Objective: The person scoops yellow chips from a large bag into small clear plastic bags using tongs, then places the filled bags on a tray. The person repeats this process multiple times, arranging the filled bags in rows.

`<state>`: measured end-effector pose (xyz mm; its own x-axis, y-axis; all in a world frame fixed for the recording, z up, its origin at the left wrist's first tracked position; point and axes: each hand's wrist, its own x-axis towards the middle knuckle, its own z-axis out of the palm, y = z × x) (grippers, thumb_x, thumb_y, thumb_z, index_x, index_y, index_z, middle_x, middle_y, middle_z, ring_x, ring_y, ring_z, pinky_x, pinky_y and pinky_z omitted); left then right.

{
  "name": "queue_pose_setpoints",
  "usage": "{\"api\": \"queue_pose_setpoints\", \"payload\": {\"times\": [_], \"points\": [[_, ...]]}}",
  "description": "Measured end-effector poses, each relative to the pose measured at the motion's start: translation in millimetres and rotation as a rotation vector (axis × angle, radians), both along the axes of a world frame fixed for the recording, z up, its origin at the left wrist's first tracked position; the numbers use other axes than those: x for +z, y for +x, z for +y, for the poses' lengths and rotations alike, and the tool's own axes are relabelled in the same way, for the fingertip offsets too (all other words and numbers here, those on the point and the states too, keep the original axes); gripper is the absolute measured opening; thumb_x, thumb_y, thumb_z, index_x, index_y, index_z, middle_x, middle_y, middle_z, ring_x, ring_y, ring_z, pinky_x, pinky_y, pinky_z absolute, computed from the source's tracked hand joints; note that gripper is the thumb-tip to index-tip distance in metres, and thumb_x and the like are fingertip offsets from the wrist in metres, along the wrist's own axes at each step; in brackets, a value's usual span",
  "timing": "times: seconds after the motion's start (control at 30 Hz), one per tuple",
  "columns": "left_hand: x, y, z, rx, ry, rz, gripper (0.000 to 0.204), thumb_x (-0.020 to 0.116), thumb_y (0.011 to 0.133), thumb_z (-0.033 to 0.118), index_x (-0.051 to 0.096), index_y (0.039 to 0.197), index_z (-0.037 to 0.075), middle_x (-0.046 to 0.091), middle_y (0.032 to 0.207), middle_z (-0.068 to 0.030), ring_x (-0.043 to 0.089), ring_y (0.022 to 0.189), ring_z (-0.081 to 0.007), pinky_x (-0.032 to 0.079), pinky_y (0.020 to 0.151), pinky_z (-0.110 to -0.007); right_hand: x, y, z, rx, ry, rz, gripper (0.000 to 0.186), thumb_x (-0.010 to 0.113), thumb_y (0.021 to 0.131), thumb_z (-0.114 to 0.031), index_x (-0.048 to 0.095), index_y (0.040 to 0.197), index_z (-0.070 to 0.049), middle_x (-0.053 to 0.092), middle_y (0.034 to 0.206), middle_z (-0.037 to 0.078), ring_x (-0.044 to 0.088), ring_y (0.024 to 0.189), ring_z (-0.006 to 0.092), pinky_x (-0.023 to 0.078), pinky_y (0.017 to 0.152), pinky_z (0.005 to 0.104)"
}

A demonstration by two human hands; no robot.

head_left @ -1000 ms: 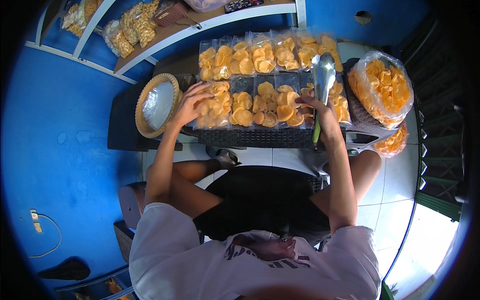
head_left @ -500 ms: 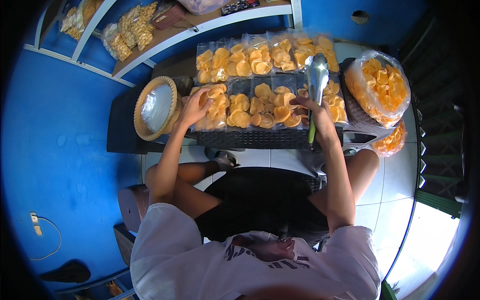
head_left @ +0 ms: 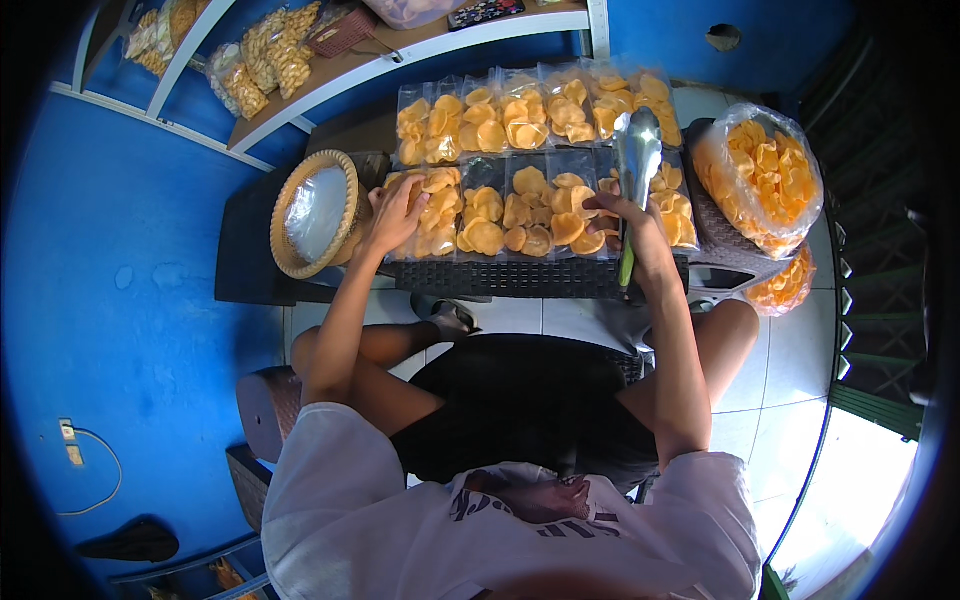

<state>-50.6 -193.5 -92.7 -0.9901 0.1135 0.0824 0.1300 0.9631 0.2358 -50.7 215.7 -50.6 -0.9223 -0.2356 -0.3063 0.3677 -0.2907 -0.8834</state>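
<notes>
Two rows of clear plastic bags with round orange crackers lie side by side on a dark woven table. My left hand is at the left end of the near row, its fingers over a bag of crackers and its thumb at the bag's left edge. The fingertips partly hide what they grip. In my right hand is a pair of metal tongs with a green handle end, its head pointing away from me over the bags. Fingers wrap around its lower part, above the near row's right half.
Left of the bags stands a round woven basket with clear plastic inside. A large open bag of crackers stands at the right, with another bag lower down. A white-edged shelf with snack bags runs along the blue wall.
My left hand has shifted slightly over the leftmost near bag, its thumb now spread toward the bag's left edge. My right hand and the tongs have hardly moved.
</notes>
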Motion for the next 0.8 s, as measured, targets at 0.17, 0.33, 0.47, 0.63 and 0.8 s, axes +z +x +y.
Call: {"api": "queue_pose_setpoints", "payload": {"times": [0.17, 0.33, 0.47, 0.63, 0.8], "points": [[13.4, 7.9, 13.2, -0.16, -0.103, 0.008, 0.055, 0.054, 0.102, 0.038, 0.04, 0.15, 0.017, 0.039, 0.157, -0.0139, 0.03, 0.148, -0.0326, 0.018, 0.115, -0.053, -0.4, -0.1, 1.9, -0.007, -0.003, -0.032, 0.039, 0.071, 0.086, -0.027, 0.051, 0.112, -0.006, 0.069, 0.101, 0.012, 0.067, 0.081, 0.0174, 0.039, 0.06, 0.0266], [6.3, 6.5, 18.8, -0.101, -0.148, -0.113, 0.06, 0.046, 0.104, 0.042, 0.031, 0.157, 0.02, 0.028, 0.163, -0.013, 0.02, 0.152, -0.0337, 0.012, 0.119, -0.054, 0.0, -0.8, 0.4, 0.005, -0.007, -0.032, 0.035, 0.069, 0.087, -0.026, 0.051, 0.11, -0.007, 0.069, 0.101, 0.012, 0.067, 0.078, 0.0162, 0.038, 0.057, 0.0249], [-4.6, 4.4, 18.1, -0.047, -0.158, -0.099, 0.06, 0.039, 0.106, 0.042, 0.025, 0.159, 0.016, 0.024, 0.165, -0.0125, 0.019, 0.153, -0.034, 0.012, 0.12, -0.052, -0.2, -0.4, -0.4, -0.012, -0.007, -0.021, 0.028, 0.066, 0.089, -0.024, 0.051, 0.108, -0.009, 0.069, 0.1, 0.013, 0.067, 0.073, 0.0136, 0.038, 0.05, 0.0209], [1.6, 10.8, 11.6, -0.078, -0.137, -0.048, 0.061, 0.033, 0.108, 0.041, 0.02, 0.16, 0.014, 0.021, 0.166, -0.0115, 0.016, 0.153, -0.034, 0.01, 0.121, -0.052, -0.7, -0.5, 2.2, -0.022, -0.002, -0.026, 0.027, 0.066, 0.09, -0.024, 0.051, 0.108, -0.009, 0.069, 0.1, 0.013, 0.067, 0.073, 0.0134, 0.037, 0.05, 0.0208], [18.4, 28.3, 13.2, -0.081, -0.204, -0.127, 0.062, 0.032, 0.108, 0.041, 0.016, 0.161, 0.015, 0.017, 0.167, -0.0107, 0.01, 0.155, -0.032, 0.006, 0.122, -0.051, -2.5, -0.9, 1.9, -0.023, 0.025, -0.024, 0.032, 0.066, 0.091, -0.026, 0.055, 0.112, -0.005, 0.069, 0.099, 0.012, 0.066, 0.073, 0.0126, 0.039, 0.052, 0.022]]}}
